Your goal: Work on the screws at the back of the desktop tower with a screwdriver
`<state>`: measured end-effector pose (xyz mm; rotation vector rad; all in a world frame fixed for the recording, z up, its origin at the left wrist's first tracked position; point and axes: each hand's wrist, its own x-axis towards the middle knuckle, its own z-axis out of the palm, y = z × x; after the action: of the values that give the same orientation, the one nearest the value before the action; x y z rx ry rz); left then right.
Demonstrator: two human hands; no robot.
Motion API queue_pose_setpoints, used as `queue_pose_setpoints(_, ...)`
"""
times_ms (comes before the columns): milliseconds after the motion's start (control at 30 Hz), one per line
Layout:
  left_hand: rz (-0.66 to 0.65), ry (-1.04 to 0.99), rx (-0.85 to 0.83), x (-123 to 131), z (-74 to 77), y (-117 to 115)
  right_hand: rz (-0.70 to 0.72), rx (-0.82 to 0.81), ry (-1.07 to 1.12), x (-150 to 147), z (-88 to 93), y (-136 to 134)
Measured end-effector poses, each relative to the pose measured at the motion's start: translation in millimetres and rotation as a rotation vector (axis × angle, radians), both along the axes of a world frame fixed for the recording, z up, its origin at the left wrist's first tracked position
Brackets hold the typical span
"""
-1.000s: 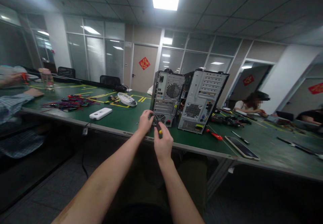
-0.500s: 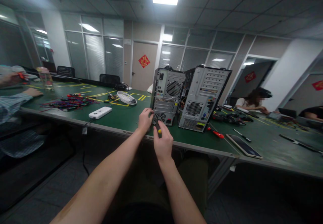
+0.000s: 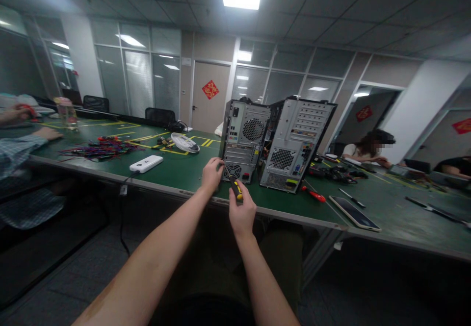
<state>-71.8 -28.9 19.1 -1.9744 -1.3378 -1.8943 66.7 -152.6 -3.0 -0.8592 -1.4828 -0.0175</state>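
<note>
My right hand (image 3: pixel 243 212) is closed around the yellow-and-black handle of a screwdriver (image 3: pixel 236 187). Its thin shaft slants up and left toward the lower left corner of a computer tower (image 3: pixel 241 150), whose back panel faces me. At that corner my left hand (image 3: pixel 212 175) is closed, fingertips pinched by the screwdriver's tip and the case edge. Whatever those fingertips hold is too small to make out. A second computer tower (image 3: pixel 283 144) stands upright just to the right, also with its back panel toward me.
On the green table (image 3: pixel 180 176) lie a white power bank (image 3: pixel 146 163), a heap of coloured wires (image 3: pixel 99 149), a white racket-shaped thing (image 3: pixel 185 143), a red screwdriver (image 3: pixel 314 194) and a phone (image 3: pixel 354 213). Co-workers sit at left and right.
My right hand has shifted slightly right and down with the screwdriver, exposing more of the handle and shaft. My left hand stays at the case corner.
</note>
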Motion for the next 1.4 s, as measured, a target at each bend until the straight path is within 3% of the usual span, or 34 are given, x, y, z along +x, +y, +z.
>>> queue_pose_setpoints(267,-0.008,-0.006,0.005,0.3,0.6,-1.0,0.071,0.047,-0.156,-2.9,8.6,-3.5)
queue_pose_setpoints(767,-0.009,-0.009,-0.025,0.3,1.6,-1.4,-0.135,-0.068,-0.148,-15.8,24.7,-2.2)
queue_pose_setpoints(1000,-0.016,-0.012,-0.030,-0.2,0.9,-1.1,-0.186,-0.081,-0.204,-14.1,31.7,-4.4)
queue_pose_setpoints(1167,-0.024,-0.011,-0.023,-0.3,0.5,-0.8,-0.125,-0.128,-0.238,-13.2,32.0,-2.8)
queue_pose_setpoints(1400,-0.023,-0.003,-0.016,0.2,1.0,-1.6,-0.218,-0.127,-0.250,-16.5,31.5,-3.2)
